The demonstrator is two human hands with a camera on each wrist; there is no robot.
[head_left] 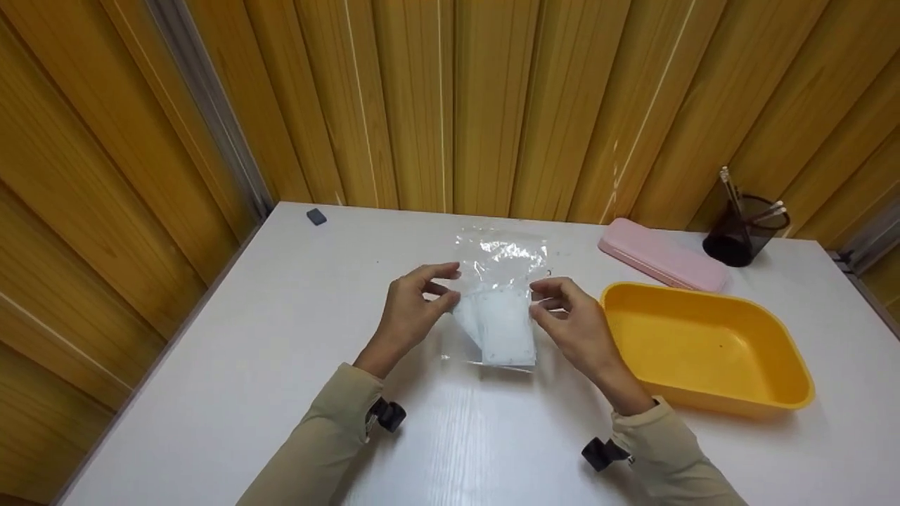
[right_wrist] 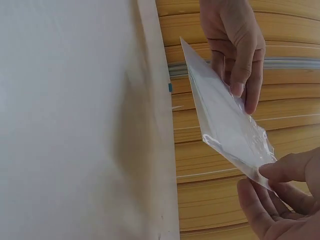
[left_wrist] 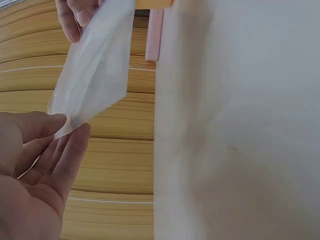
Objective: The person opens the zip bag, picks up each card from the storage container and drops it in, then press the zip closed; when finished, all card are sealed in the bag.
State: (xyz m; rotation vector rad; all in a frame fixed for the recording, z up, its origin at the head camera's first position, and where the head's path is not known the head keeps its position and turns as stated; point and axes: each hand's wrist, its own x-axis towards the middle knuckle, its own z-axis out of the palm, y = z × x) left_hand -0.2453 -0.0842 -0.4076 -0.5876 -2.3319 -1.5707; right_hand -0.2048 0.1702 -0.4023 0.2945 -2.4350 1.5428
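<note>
A clear plastic bag (head_left: 503, 253) with white folded sheets (head_left: 508, 330) inside is held up above the table between both hands. My left hand (head_left: 415, 306) pinches the bag's left edge between thumb and fingers. On the opposite edge, the thumb and fingers of my right hand (head_left: 573, 320) pinch the plastic. In the left wrist view the bag (left_wrist: 95, 70) hangs at a slant, off the tabletop. The right wrist view shows the same bag (right_wrist: 225, 115) from its other side, its lower corner between the right thumb and fingers.
On the white table (head_left: 246, 379), a yellow tray (head_left: 703, 393) stands just right of my right hand. Behind it lie a pink pencil case (head_left: 661, 253) and a black mesh pen cup (head_left: 738, 239) holding pencils. A small dark block (head_left: 316, 216) sits at the far left, near the wood-panelled wall.
</note>
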